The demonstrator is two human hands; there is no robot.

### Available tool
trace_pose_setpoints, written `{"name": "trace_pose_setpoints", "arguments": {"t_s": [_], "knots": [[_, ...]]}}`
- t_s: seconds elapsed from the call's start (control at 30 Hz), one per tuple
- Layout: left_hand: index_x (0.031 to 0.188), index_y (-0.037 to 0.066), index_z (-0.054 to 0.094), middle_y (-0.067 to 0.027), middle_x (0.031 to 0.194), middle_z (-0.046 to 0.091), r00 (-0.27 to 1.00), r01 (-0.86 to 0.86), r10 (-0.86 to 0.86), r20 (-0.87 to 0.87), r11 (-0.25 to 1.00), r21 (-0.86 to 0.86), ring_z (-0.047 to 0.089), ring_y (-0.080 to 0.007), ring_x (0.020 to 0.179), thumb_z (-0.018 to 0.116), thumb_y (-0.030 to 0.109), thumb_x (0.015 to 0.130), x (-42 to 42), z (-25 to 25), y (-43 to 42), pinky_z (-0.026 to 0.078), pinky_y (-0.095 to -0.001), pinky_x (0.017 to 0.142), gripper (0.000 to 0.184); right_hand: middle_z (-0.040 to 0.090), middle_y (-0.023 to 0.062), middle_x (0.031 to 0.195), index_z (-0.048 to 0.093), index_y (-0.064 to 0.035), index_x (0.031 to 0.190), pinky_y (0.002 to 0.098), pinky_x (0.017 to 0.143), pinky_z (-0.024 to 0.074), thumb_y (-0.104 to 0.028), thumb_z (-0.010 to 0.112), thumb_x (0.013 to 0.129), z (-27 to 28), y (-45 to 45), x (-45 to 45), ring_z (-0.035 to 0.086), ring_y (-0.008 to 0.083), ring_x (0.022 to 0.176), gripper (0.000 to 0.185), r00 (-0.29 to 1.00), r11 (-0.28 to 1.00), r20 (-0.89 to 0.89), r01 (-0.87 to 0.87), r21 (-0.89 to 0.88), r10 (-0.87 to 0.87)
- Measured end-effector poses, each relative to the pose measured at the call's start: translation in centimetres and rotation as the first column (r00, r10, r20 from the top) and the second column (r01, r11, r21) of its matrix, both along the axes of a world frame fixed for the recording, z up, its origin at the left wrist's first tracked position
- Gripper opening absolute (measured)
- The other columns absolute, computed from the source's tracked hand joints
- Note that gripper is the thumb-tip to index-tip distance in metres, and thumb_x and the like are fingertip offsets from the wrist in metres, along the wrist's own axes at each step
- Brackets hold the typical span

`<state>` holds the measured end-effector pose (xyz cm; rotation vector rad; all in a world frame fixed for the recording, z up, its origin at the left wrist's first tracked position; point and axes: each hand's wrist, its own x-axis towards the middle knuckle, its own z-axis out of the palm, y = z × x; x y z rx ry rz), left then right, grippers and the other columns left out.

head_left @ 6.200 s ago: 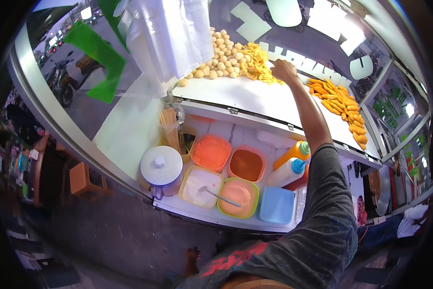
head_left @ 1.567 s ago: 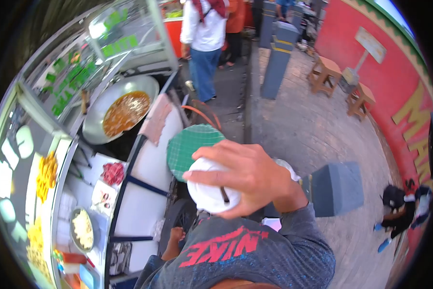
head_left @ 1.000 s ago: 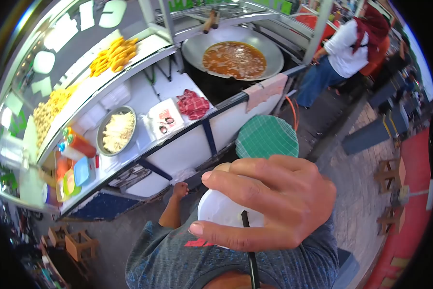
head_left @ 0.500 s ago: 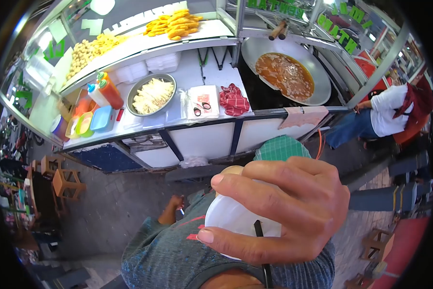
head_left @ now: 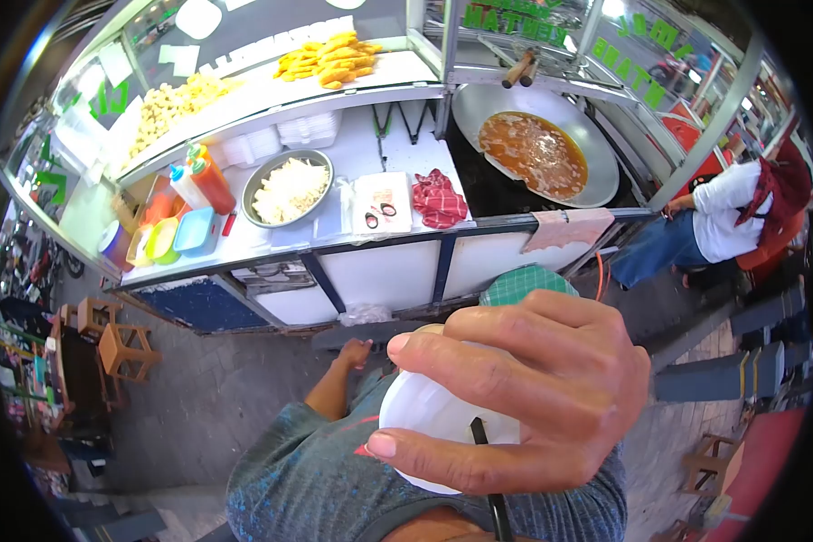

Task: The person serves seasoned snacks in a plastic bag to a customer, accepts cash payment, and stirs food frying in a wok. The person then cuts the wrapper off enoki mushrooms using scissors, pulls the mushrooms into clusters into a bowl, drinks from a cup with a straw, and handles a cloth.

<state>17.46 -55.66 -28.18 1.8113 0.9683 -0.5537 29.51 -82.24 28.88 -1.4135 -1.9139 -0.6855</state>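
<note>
Close to the camera, my right hand [head_left: 533, 388] is wrapped round a white cup [head_left: 420, 411]. A black straw [head_left: 489, 479] slants from the cup toward the bottom edge of the view. My left hand [head_left: 356, 353] is held out at the left side of my body, away from the cup, in front of the food stall. Its fingers look curled, and what they may hold is too small to make out. Just beyond my right hand shows a green checked cloth [head_left: 528, 285], partly covered by the knuckles.
The stall counter carries a metal bowl [head_left: 325, 210] of pale strips, sauce bottles [head_left: 209, 183], a red cloth [head_left: 438, 199] and scissors [head_left: 388, 210]. A large wok [head_left: 596, 154] holds bubbling oil. Fried food [head_left: 334, 61] lies on the shelf. A person [head_left: 723, 212] stands right; wooden stools [head_left: 128, 350] stand left.
My left hand has risen and moved slightly right, toward the stall. A small white stick seen at it earlier no longer shows. My right hand keeps hold of the cup, and the view has tilted slightly.
</note>
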Motion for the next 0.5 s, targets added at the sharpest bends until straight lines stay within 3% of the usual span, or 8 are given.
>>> {"name": "trace_pose_setpoints", "arguments": {"t_s": [0.13,0.23,0.33,0.43,0.5], "knots": [[0.079,-0.003,0.062,-0.0124,0.064,0.059,0.999,0.044,-0.047,-0.014,0.985,-0.168,0.059,-0.0217,0.051,0.05,0.042,0.093,1.6,-3.3,-0.2,0.052,-0.0362,0.049,0.048,0.066,0.0132,0.092,0.067,-0.0234,0.107,0.0214,0.049,0.0408,-0.019,0.069,0.067,0.0,-0.7,-0.5,0.062,0.0159,0.067,0.04,0.999,0.999,-0.015,0.048,-0.007,-0.048],[0.08,-0.002,0.062,-0.0156,0.065,0.061,0.989,0.101,-0.089,0.119,0.991,-0.093,0.061,-0.0272,0.055,0.049,0.037,0.094,1.3,-3.8,-0.5,0.051,-0.0404,0.054,0.044,0.066,0.0132,0.092,0.067,-0.0234,0.107,0.0224,0.05,0.0399,-0.019,0.069,0.067,0.0,-1.0,-0.7,0.061,0.0159,0.067,0.04,0.996,0.996,-0.005,0.084,-0.003,-0.084],[0.084,-0.003,0.064,-0.0201,0.072,0.063,0.936,0.292,-0.336,0.107,0.908,0.301,0.064,-0.0361,0.065,0.047,0.033,0.093,0.9,-1.7,-0.4,0.052,-0.0455,0.068,0.041,0.066,0.013,0.092,0.068,-0.0235,0.105,0.0237,0.051,0.0395,-0.019,0.07,0.067,0.1,-1.2,-0.9,0.06,0.016,0.066,0.039,0.994,0.994,0.007,0.106,0.0,-0.106],[0.081,-0.003,0.066,-0.0224,0.073,0.064,0.804,0.39,-0.584,0.111,0.659,0.643,0.063,-0.0405,0.077,0.044,0.035,0.092,-0.4,-10.0,1.8,0.048,-0.0461,0.081,0.045,0.066,0.0125,0.092,0.069,-0.0237,0.103,0.025,0.053,0.0401,-0.02,0.072,0.067,0.2,-1.2,-0.9,0.059,0.0161,0.066,0.036,0.993,0.993,0.021,0.116,0.01,-0.117],[0.076,-0.003,0.066,-0.0208,0.069,0.064,0.816,0.478,-0.576,0.051,0.722,0.501,0.064,-0.0396,0.078,0.042,0.038,0.093,-0.6,-8.8,2.3,0.047,-0.0458,0.082,0.05,0.066,0.0121,0.092,0.069,-0.0237,0.101,0.0259,0.054,0.0409,-0.02,0.072,0.068,0.1,-1.0,-0.9,0.059,0.0161,0.065,0.034,0.992,0.992,0.021,0.125,0.025,-0.125]]}}
